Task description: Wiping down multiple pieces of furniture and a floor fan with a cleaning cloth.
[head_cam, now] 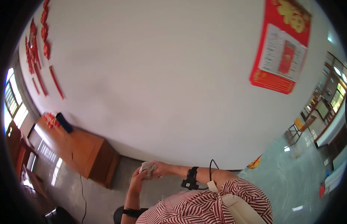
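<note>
A crumpled grey-beige cloth [148, 169] is bunched between my two hands, low in front of my body. My left hand [137, 180] grips it from the near left side. From the right, my right hand [160, 169] closes on the same cloth. Some of the fingers are hidden behind the folds. Beyond the hands rises a plain pale wall [162, 84], and neither hand touches it.
A brown wooden cabinet [92, 151] stands left against the wall, bearing a dark blue cylinder [64, 122] and red decorations [51, 120]. A black cable [83, 193] trails down to the floor. A red wall calendar [280, 50] hangs upper right. Farther right stands a chair [299, 126].
</note>
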Demonstrator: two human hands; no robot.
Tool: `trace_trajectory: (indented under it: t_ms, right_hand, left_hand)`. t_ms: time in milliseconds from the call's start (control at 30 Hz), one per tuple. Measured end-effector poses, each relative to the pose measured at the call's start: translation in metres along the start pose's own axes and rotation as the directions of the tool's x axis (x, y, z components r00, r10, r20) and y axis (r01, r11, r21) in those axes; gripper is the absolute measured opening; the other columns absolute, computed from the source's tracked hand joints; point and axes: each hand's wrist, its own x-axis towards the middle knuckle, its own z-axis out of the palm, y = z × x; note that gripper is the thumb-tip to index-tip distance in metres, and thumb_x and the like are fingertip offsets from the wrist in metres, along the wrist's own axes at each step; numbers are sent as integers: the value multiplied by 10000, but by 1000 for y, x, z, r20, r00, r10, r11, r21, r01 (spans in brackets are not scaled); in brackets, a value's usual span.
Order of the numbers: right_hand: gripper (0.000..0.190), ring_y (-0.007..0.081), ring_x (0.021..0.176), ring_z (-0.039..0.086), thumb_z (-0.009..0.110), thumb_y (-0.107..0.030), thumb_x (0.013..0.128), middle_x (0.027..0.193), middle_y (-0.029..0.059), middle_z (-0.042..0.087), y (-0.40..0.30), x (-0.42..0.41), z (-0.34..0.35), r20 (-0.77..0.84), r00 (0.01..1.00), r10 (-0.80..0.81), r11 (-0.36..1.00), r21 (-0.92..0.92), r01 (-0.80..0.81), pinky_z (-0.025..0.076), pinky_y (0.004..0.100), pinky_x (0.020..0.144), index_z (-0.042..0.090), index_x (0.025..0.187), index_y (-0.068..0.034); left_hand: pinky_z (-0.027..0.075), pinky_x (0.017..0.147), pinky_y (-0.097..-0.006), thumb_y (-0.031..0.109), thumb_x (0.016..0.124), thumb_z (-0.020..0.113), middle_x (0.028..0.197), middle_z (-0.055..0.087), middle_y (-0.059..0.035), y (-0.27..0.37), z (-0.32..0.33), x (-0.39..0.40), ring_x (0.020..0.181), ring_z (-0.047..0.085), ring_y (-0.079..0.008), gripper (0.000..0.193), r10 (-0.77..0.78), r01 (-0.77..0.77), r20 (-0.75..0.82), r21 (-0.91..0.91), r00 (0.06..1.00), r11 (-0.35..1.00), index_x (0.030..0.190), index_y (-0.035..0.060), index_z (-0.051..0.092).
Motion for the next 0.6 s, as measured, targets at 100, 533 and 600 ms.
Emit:
trace_trajectory:
  t_ms: [100, 533, 600]
  right_hand:
    - [577, 178, 951, 502, 605, -141, 662, 1024, 75, 497, 22, 23, -16, -18, 998, 59, 950, 308, -50, 503, 338, 696, 378, 1188, -77]
    - [933, 276, 1219, 317, 746, -295, 572, 1300, 191, 336, 0, 165, -7, -95, 984, -152, 915, -389, 104, 282, 345, 1002, 243, 1309, -20]
    - [980, 279, 1264, 242, 749, -341, 601, 1362, 192, 241, -6, 177, -8, -31, 979, -202, 943, -278, 185, 240, 346, 1026, 186, 1341, -30]
  left_hand:
    - [446, 816, -372, 276, 802, 536, 1150, 510, -73, -5, -14, 7, 1037, 505, -222, 459, -16, 42, -135, 194, 991, 980, 1203, 77, 434]
    - [473, 787, -429, 146, 829, 481, 1180, 498, -73, 21, -112, 44, 1034, 521, -243, 403, -22, -29, -144, -347, 989, 938, 1221, 103, 399]
    - [499, 759, -375, 68, 796, 481, 1134, 532, -85, 36, -119, 51, 983, 556, -227, 406, -35, -47, -229, -341, 973, 939, 1198, 76, 425]
